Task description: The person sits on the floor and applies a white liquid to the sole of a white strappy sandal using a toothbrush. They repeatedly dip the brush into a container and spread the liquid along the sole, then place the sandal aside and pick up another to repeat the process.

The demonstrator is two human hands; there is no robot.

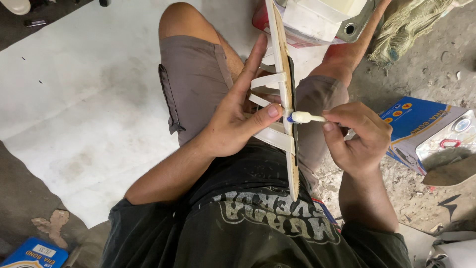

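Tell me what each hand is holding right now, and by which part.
The left hand steadies a long wooden strip near its middle, thumb against the edge. The right hand pinches a small white glue tube by its rear end.

A long, thin sole-shaped board (283, 74) stands on edge over the person's lap, running from near the chest away toward the knees, its tan face turned left and a dark layer along its right side. Pale cream straps (267, 82) fan out from its left face in a row. A small white glue tube (303, 117) lies crosswise, its nozzle touching the board's edge.
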